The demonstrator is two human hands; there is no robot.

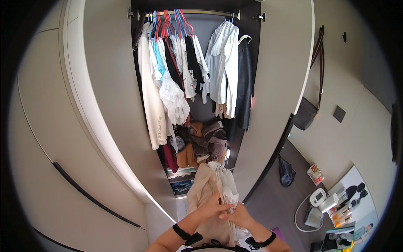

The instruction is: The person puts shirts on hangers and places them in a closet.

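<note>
In front of my body hangs a bundle of clothes, a beige garment (199, 187) on the left and white garments (227, 182) on the right. Thin hanger hooks (220, 163) stick up from its top. My left hand (213, 206) is closed on the beige garment, with its fingers reaching to the white cloth. Beside it my right hand (240, 216) grips the edge of the white garments. Folds of cloth hide some fingertips of both hands.
The wardrobe ahead stands open between two doors (113, 84) (283, 71). Clothes on red and blue hangers (170, 21) fill the rail's left; a white shirt (224, 54) and black jacket (244, 84) hang right. Folded clothes (201, 143) lie below. A desk with a blood pressure monitor (317, 196) is at right.
</note>
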